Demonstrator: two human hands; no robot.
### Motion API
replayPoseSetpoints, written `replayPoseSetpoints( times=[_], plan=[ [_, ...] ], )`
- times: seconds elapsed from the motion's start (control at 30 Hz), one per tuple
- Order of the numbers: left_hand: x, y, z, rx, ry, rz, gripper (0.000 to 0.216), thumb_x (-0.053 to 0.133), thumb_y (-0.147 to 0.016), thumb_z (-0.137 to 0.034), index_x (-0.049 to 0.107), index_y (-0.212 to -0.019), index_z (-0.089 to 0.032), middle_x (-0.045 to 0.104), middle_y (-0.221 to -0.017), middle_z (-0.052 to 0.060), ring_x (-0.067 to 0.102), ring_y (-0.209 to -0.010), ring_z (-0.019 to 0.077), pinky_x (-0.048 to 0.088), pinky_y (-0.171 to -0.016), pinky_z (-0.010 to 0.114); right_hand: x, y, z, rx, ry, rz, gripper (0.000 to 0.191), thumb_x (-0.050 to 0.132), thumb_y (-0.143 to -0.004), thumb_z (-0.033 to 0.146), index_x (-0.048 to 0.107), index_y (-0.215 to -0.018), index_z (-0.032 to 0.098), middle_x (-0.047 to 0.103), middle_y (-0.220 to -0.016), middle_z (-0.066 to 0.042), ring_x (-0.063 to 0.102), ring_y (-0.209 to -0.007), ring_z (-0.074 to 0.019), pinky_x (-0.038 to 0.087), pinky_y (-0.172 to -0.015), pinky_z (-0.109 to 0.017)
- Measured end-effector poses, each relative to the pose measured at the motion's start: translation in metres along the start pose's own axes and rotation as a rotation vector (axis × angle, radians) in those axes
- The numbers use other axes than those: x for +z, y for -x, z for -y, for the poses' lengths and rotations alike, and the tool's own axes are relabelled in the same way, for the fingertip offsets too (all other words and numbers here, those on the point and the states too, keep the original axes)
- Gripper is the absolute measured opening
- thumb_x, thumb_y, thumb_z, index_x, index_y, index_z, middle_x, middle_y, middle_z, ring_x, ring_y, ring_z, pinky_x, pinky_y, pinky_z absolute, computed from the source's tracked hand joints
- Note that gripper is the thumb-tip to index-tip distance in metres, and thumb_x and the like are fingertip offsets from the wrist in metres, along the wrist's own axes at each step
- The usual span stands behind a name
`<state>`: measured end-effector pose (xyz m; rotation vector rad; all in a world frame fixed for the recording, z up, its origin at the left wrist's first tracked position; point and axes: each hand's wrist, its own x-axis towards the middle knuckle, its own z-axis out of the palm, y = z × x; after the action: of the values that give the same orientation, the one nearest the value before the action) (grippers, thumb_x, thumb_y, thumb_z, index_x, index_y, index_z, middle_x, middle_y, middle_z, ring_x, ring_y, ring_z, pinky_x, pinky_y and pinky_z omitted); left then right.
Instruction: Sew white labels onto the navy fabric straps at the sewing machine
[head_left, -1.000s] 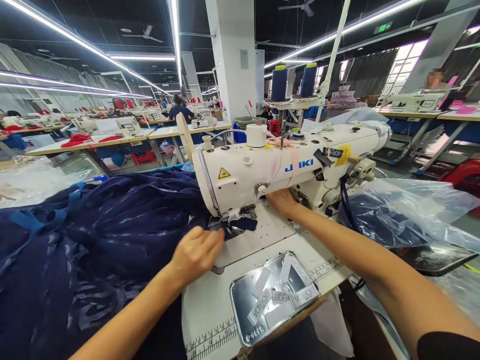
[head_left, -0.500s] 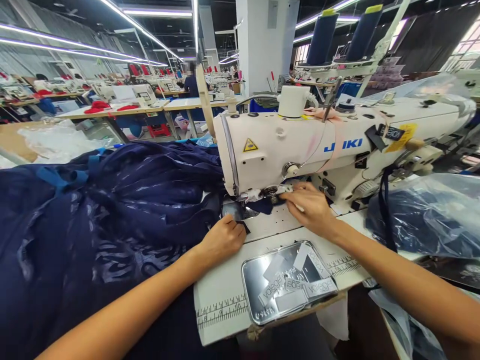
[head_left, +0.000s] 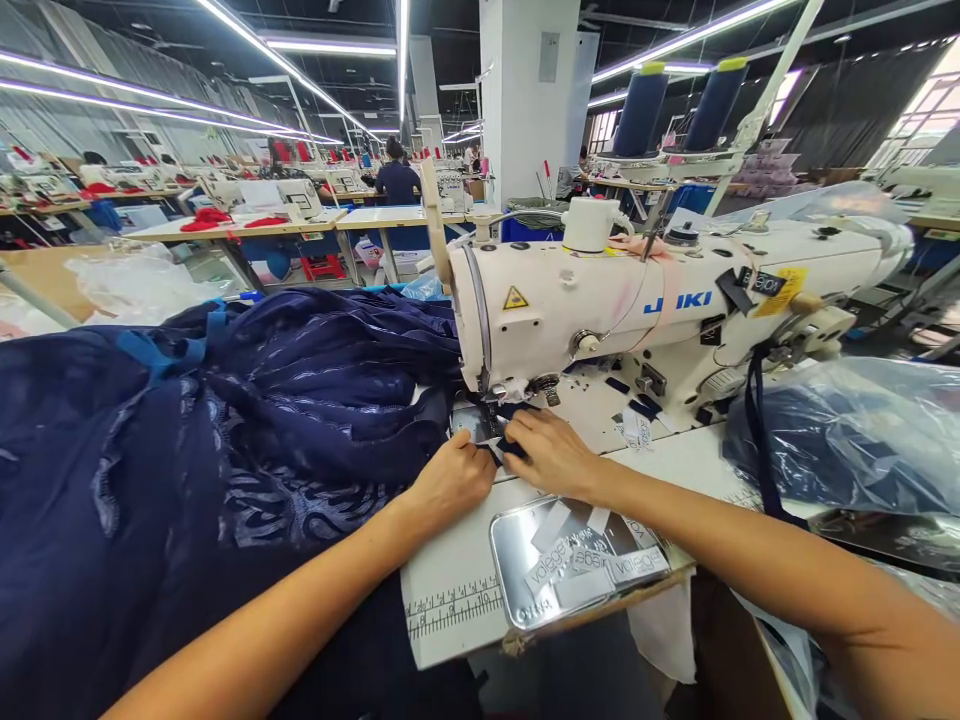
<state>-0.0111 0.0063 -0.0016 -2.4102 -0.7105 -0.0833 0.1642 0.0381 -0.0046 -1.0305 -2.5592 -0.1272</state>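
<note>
My left hand point(head_left: 459, 476) is closed in a pinch on the edge of the navy fabric point(head_left: 300, 400), just in front of the needle area of a white sewing machine point(head_left: 600, 290). Close by, my right hand point(head_left: 551, 450) bends its fingers round a small dark navy piece of the fabric beside the presser foot. The fingertips of both hands nearly meet, and the piece between them is mostly hidden. The rest of the gathered garment, with shiny lace patterns, spreads to the left. A blue strap point(head_left: 161, 352) lies on top of it.
A shiny metal tray point(head_left: 517, 590) with several white printed labels sits at the table's front edge. Small dark scraps point(head_left: 645, 405) and a label lie right of the needle. Navy goods in a clear plastic bag point(head_left: 847, 430) stand at right. Thread cones point(head_left: 641, 110) rise behind.
My right hand has moved left and toward me, from under the machine arm to beside my left hand, onto the fabric. My left hand stays at the fabric edge. The view has shifted slightly.
</note>
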Motion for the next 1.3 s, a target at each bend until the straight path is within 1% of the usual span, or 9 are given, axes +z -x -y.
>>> replayPoseSetpoints(
  times=[0.1,0.23,0.3,0.5,0.67,0.83,1.0,1.17,1.3],
  plan=[
    [0.001,0.000,0.000,-0.012,0.023,0.005,0.027,0.038,-0.081,-0.001,0.054,-0.062,-0.011,0.055,-0.054,0.006,0.049,-0.050,0.0154,0.029,-0.057,0.032,0.003,-0.006,0.016,-0.008,0.128,0.058,0.012,0.048,-0.079,0.020,0.058,-0.081,0.013,0.058,-0.084,-0.011,0.052,-0.078,-0.0219,0.039,-0.075,-0.036],
    [0.004,0.002,0.000,-0.027,0.015,-0.011,0.027,0.038,-0.081,-0.001,0.054,-0.061,-0.011,0.055,-0.053,0.005,0.049,-0.048,0.0151,0.029,-0.056,0.031,0.005,-0.012,0.010,-0.074,0.155,0.119,0.016,0.043,-0.080,0.010,0.059,-0.076,0.013,0.058,-0.078,-0.010,0.052,-0.074,-0.0208,0.038,-0.076,-0.036],
    [0.006,0.003,0.000,-0.042,0.008,-0.038,0.027,0.037,-0.080,-0.001,0.055,-0.062,-0.010,0.055,-0.053,0.005,0.050,-0.048,0.0149,0.030,-0.056,0.031,0.005,-0.013,0.003,-0.027,0.067,0.117,0.016,0.044,-0.079,0.008,0.058,-0.073,0.013,0.058,-0.079,-0.009,0.052,-0.074,-0.0195,0.039,-0.074,-0.034],
    [0.008,0.003,-0.001,-0.124,0.081,-0.144,0.030,0.030,-0.084,-0.002,0.058,-0.076,-0.009,0.056,-0.055,0.005,0.050,-0.049,0.0140,0.032,-0.058,0.031,0.014,-0.009,-0.009,0.171,-0.459,0.009,0.023,0.049,-0.075,0.007,0.046,-0.054,0.017,0.054,-0.076,-0.002,0.052,-0.072,-0.0137,0.040,-0.067,-0.026],
    [0.008,-0.003,-0.005,-0.137,0.075,-0.166,0.032,0.027,-0.084,-0.002,0.059,-0.082,-0.007,0.057,-0.056,0.006,0.050,-0.049,0.0151,0.033,-0.056,0.032,0.019,-0.009,-0.006,0.274,-0.593,-0.032,0.027,0.051,-0.073,0.007,0.043,-0.050,0.017,0.053,-0.073,-0.001,0.051,-0.068,-0.0126,0.039,-0.064,-0.026],
    [0.009,-0.008,-0.008,-0.111,-0.006,-0.141,0.028,0.033,-0.081,-0.001,0.059,-0.073,-0.008,0.056,-0.053,0.004,0.050,-0.047,0.0151,0.032,-0.056,0.031,0.017,-0.008,-0.002,0.294,-0.556,-0.042,0.023,0.050,-0.075,0.008,0.046,-0.054,0.017,0.053,-0.073,0.000,0.051,-0.066,-0.0122,0.037,-0.062,-0.025],
    [0.006,-0.008,-0.008,-0.117,-0.007,-0.104,0.025,0.036,-0.079,-0.001,0.059,-0.070,-0.009,0.056,-0.054,0.004,0.051,-0.047,0.0152,0.032,-0.056,0.031,0.017,-0.006,-0.003,0.248,-0.471,-0.041,0.018,0.049,-0.076,0.008,0.053,-0.061,0.017,0.055,-0.073,-0.001,0.050,-0.065,-0.0123,0.038,-0.062,-0.025],
    [0.009,-0.009,-0.009,-0.129,0.042,-0.037,0.022,0.039,-0.079,-0.002,0.058,-0.070,-0.009,0.057,-0.054,0.004,0.051,-0.048,0.0157,0.031,-0.056,0.031,0.013,0.000,-0.006,0.157,-0.565,0.008,0.015,0.051,-0.078,0.009,0.063,-0.075,0.018,0.060,-0.084,-0.002,0.055,-0.080,-0.0146,0.044,-0.075,-0.028],
    [0.007,-0.009,-0.008,-0.164,0.118,0.001,0.020,0.042,-0.078,-0.003,0.058,-0.068,-0.009,0.057,-0.056,0.004,0.052,-0.050,0.0157,0.033,-0.057,0.032,0.008,0.009,0.004,0.023,-0.265,0.074,0.023,0.048,-0.079,0.006,0.064,-0.092,0.015,0.058,-0.099,-0.008,0.051,-0.090,-0.0197,0.046,-0.079,-0.034]
  ],
)
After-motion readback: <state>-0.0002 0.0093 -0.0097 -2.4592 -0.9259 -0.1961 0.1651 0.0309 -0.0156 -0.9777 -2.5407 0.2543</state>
